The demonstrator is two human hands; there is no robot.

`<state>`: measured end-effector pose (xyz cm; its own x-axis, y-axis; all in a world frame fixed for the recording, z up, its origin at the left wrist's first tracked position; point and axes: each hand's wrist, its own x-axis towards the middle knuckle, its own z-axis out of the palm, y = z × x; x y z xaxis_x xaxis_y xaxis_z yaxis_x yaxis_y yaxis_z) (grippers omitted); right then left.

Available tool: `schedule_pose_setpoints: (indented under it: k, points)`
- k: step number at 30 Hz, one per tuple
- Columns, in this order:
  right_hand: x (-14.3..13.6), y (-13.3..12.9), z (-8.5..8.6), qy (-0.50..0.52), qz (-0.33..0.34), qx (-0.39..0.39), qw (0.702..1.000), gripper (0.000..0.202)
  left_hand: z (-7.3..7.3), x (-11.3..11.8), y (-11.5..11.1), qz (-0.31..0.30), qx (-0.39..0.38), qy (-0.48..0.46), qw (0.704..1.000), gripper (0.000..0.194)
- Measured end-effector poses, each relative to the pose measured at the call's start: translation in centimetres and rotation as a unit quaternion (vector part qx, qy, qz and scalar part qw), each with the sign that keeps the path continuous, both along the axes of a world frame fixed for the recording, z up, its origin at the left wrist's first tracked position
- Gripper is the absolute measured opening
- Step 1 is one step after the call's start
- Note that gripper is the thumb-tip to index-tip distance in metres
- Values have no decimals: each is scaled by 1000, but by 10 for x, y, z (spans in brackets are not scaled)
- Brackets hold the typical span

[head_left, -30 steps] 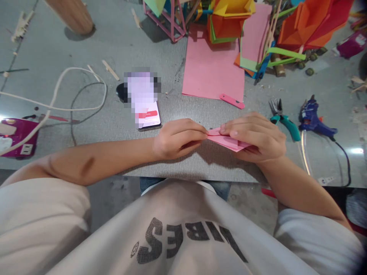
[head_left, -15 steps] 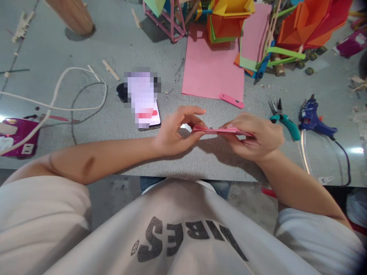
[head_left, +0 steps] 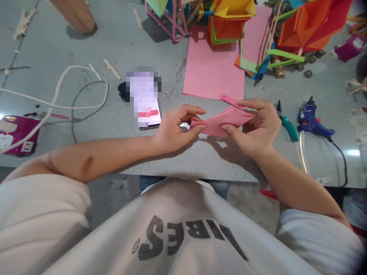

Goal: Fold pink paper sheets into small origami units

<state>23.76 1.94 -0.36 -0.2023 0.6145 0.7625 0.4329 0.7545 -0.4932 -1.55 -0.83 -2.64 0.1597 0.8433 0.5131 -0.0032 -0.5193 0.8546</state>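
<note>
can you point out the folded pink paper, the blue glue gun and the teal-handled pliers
Folded pink paper (head_left: 217,125), head view: the middle of its facing side.
Blue glue gun (head_left: 310,123), head view: its body.
Teal-handled pliers (head_left: 290,129), head view: the teal handle.

Folded pink paper (head_left: 216,125), landmark: one. Holding it: left hand (head_left: 177,128), right hand (head_left: 258,128); two in all. Left of it: phone (head_left: 153,119), one. Right of it: teal-handled pliers (head_left: 290,128), one pair; blue glue gun (head_left: 311,120), one. Just beyond it: pink cutter (head_left: 228,100), one.
</note>
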Motion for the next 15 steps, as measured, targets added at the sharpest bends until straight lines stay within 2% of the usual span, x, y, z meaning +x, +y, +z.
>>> schedule_pose_setpoints:
  k: [3, 7, 11, 15]
  points:
    - [0, 5, -8, 35, 32, -6, 999, 50, 0, 1, 2, 3, 10, -3, 1000, 31]
    - [4, 6, -17, 48, 30, -21, 998, 50, -3, 1, 4, 0, 14, -3, 1000, 28]
    - [5, 4, -19, 47, 30, -23, 998, 43, -4, 0, 6, -24, -18, 16, 999, 35]
    - [1, 2, -17, 65, 28, -30, 997, 39, -4, 0, 5, -3, -9, 33, 999, 34]
